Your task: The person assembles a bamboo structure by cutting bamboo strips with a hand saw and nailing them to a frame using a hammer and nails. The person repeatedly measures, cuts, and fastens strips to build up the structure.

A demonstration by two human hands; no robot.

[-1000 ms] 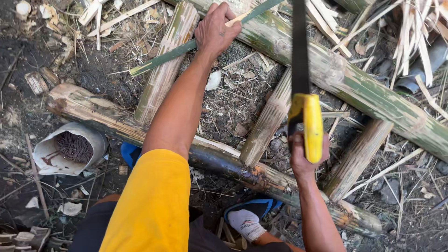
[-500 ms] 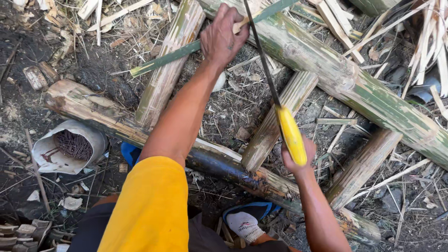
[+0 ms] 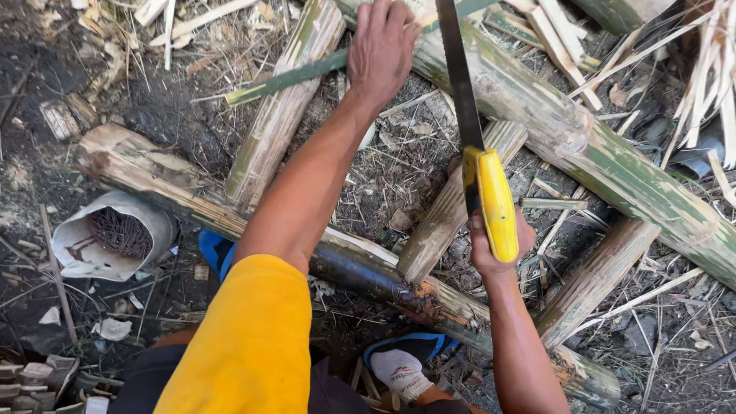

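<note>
My right hand grips the yellow handle of a hand saw, whose dark blade runs up to the frame's top edge over a thick green bamboo pole. My left hand presses down on a thin green bamboo strip where it meets that thick pole. Several shorter split bamboo pieces lie crosswise under the pole, resting on a long bamboo log near my feet.
A grey bucket holding dark thin sticks lies at the left. My foot in a white sock and blue sandal is by the long log. Bamboo splinters and strips litter the dark ground, with a heap of pale strips at the upper right.
The saw blade has swung left from upright, then back toward the thick pole. My right hand stays on the handle. My left hand keeps holding the strip.
</note>
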